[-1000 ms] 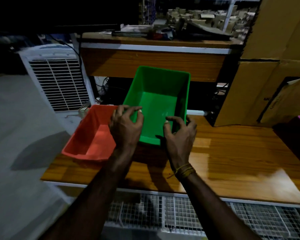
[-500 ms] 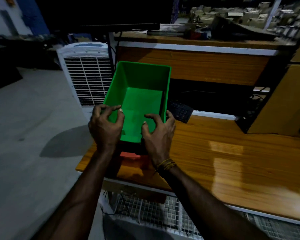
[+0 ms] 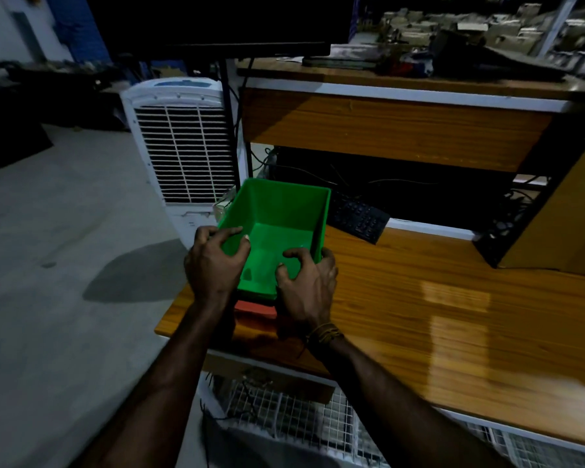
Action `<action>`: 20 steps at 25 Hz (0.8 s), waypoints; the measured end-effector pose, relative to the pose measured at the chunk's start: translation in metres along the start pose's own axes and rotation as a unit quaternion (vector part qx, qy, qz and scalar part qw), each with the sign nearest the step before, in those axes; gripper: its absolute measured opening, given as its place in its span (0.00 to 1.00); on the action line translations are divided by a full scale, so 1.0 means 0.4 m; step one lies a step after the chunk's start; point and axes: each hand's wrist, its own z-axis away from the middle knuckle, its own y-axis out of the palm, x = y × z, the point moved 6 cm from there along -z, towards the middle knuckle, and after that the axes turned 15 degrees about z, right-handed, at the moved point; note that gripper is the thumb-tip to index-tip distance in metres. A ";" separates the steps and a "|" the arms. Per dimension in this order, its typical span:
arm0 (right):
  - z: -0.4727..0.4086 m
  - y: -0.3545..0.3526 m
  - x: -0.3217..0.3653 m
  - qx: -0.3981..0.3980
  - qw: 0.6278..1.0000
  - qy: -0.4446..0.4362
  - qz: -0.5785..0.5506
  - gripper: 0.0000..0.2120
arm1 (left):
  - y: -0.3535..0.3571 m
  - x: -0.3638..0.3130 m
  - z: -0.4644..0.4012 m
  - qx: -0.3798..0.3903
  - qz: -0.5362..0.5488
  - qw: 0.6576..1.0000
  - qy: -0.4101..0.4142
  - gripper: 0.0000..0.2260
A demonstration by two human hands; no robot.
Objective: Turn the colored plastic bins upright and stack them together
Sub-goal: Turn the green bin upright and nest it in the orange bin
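Observation:
A green plastic bin (image 3: pixel 284 211) stands upright, open side up, at the left end of the wooden table (image 3: pixel 453 315). It sits nested inside a red bin (image 3: pixel 255 309), of which only a strip of the near rim shows below it. My left hand (image 3: pixel 217 265) grips the green bin's near left rim, thumb inside. My right hand (image 3: pixel 306 285) grips the near right corner, fingers curled over the rim into the bin.
A black keyboard (image 3: pixel 357 216) lies just right of the bins at the table's back edge. A white air cooler (image 3: pixel 183 146) stands on the floor to the left. A higher wooden desk (image 3: pixel 402 130) rises behind. Wire mesh (image 3: pixel 294 423) lies below the table's front edge.
The green bin moved left over the red bin and dropped down into it, with both hands still holding its near rim. The red bin is now almost hidden.

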 end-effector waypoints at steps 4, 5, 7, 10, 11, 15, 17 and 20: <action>-0.008 0.051 -0.033 0.033 0.999 0.000 0.038 0.19 | 0.045 0.067 0.031 0.038 -0.037 0.998 -0.029 0.12; -0.007 0.063 -0.039 0.043 0.998 -0.001 0.051 0.20 | 0.053 0.080 0.040 0.045 -0.047 0.997 -0.031 0.12; -0.007 0.083 -0.054 0.063 0.995 -0.007 0.075 0.24 | 0.064 0.097 0.055 0.052 -0.059 0.997 -0.028 0.12; -0.007 0.094 -0.077 0.074 0.993 -0.031 0.082 0.27 | 0.073 0.109 0.054 0.056 -0.080 0.995 -0.036 0.13; -0.006 0.091 -0.083 0.074 0.994 -0.039 0.076 0.27 | 0.078 0.109 0.054 0.058 -0.103 0.992 -0.038 0.14; -0.017 0.051 -0.123 0.059 0.995 -0.059 0.047 0.26 | 0.141 0.046 0.076 0.089 -0.112 0.990 -0.015 0.15; -0.026 0.014 -0.167 0.035 0.996 -0.057 0.052 0.25 | 0.203 -0.027 0.098 0.127 -0.040 0.991 0.011 0.15; -0.033 -0.059 -0.261 0.000 0.994 -0.052 0.093 0.24 | 0.301 -0.148 0.155 0.166 0.012 0.984 0.064 0.15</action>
